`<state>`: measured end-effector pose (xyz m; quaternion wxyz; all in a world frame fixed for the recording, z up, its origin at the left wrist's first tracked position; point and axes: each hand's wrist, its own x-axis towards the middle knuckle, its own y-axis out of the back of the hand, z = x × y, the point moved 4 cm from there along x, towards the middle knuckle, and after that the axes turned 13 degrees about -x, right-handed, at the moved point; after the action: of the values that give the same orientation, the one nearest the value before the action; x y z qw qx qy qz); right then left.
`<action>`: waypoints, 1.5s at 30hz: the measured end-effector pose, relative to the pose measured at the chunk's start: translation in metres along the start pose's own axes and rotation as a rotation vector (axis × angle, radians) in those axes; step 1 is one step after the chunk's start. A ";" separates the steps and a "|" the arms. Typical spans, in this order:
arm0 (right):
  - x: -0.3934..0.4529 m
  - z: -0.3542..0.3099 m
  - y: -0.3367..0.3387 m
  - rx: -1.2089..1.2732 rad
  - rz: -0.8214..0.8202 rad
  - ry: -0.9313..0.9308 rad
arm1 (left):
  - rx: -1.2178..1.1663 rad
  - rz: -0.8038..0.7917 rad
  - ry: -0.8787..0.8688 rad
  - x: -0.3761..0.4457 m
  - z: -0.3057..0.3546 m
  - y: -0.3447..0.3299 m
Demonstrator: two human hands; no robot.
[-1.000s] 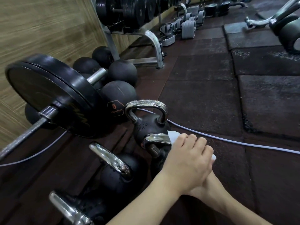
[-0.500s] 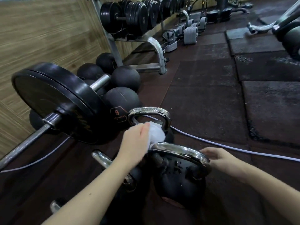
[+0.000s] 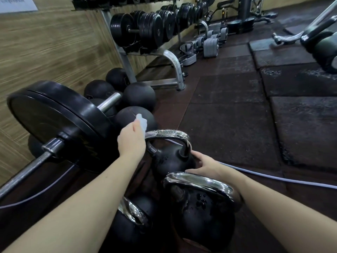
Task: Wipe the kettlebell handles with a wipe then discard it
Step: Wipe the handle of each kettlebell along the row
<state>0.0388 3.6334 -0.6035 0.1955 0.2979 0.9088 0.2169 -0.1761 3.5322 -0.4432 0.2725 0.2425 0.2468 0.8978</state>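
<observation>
Three black kettlebells with chrome handles stand on the floor in front of me. My left hand (image 3: 131, 140) grips a white wipe (image 3: 141, 122) and holds it against the left end of the far kettlebell's handle (image 3: 168, 134). My right hand (image 3: 206, 164) rests on the right side of that far kettlebell (image 3: 169, 161), by the base of its handle. The near right kettlebell (image 3: 204, 207) and the near left kettlebell (image 3: 131, 221) sit below my arms, their handles wet and shiny.
A loaded barbell (image 3: 54, 121) lies at the left beside several black medicine balls (image 3: 138, 96). A dumbbell rack (image 3: 145, 31) stands along the wooden wall. A pale cable (image 3: 273, 178) runs across the dark rubber floor mats. Gym machine parts (image 3: 317, 39) sit at the far right.
My left hand has carried the wipe from the middle kettlebell up to the far kettlebell's handle. My right hand has shifted from the nearer kettlebell's handle to the far kettlebell's side.
</observation>
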 end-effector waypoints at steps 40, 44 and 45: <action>0.027 0.026 -0.027 0.160 -0.212 0.026 | 0.460 -0.477 -0.437 -0.018 -0.006 -0.055; 0.021 0.025 -0.026 0.187 -0.212 -0.005 | 0.287 -0.420 -0.247 -0.012 -0.020 -0.051; 0.019 0.024 -0.025 0.188 -0.215 -0.006 | 0.227 -0.386 -0.178 -0.012 -0.021 -0.050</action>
<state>0.0245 3.6337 -0.6405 0.1917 0.2164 0.9512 0.1076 -0.1609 3.5547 -0.4921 0.4306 0.2983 0.3627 0.7707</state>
